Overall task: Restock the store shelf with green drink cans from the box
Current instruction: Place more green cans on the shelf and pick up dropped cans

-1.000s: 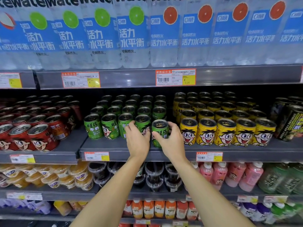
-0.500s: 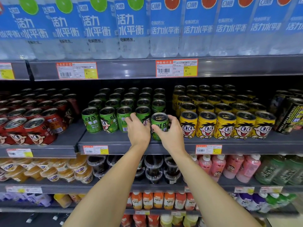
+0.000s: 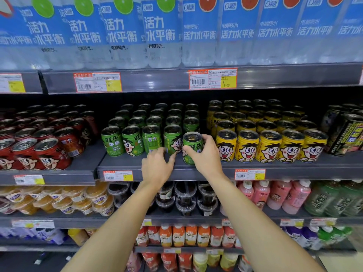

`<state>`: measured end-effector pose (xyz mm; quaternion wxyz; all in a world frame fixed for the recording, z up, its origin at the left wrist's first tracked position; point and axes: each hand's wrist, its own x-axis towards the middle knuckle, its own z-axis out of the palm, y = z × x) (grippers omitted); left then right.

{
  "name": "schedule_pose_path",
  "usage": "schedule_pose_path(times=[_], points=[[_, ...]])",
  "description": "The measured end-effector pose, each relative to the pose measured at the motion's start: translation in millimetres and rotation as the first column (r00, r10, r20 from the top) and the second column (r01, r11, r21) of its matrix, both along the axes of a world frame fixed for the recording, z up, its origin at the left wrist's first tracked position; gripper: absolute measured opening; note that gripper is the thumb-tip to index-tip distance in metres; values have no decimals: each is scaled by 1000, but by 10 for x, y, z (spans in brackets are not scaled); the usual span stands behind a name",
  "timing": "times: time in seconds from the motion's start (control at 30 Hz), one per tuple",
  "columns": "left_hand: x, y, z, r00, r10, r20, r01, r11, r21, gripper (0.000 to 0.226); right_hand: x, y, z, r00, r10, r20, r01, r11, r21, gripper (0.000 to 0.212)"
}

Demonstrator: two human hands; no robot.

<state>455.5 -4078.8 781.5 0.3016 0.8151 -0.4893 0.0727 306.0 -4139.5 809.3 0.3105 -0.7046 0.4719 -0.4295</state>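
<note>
Several rows of green drink cans (image 3: 133,140) stand on the grey middle shelf (image 3: 121,164). My right hand (image 3: 204,156) grips one green can (image 3: 191,143) at the front right of that group, upright on the shelf. My left hand (image 3: 157,165) hovers just in front of the neighbouring green can (image 3: 172,138), fingers loosely spread and holding nothing. The box is out of view.
Yellow cans (image 3: 269,146) stand right of the green ones, red cans (image 3: 49,152) to the left, dark cans (image 3: 345,132) at far right. Large water bottles (image 3: 161,32) fill the shelf above. Cups and bottles sit on lower shelves.
My left hand has let go of its green can and pulled back toward me. My right hand still holds its can in place. The camera has tilted slightly.
</note>
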Motion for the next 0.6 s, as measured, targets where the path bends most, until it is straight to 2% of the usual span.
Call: schedule_pose_path(times=[0.07, 0.13, 0.23, 0.43, 0.6], points=[[33, 44, -71, 993, -19, 115, 15, 999, 35, 41, 6, 12, 9, 1000, -3, -10, 3, 1000, -5, 71], [45, 66, -124, 987, -44, 152, 42, 999, 18, 42, 6, 24, 24, 1000, -5, -31, 5, 1000, -11, 70], [53, 94, -197, 986, -56, 158, 63, 997, -40, 41, -7, 40, 40, 998, -6, -62, 5, 1000, -15, 70], [9, 150, -299, 979, -13, 203, 39, 991, -129, 54, 0, 86, 27, 984, -57, -168, 43, 995, -86, 80], [33, 139, -345, 978, -5, 209, 30, 993, -114, 56, 23, 83, 23, 992, -81, -99, 75, 995, -68, 74]])
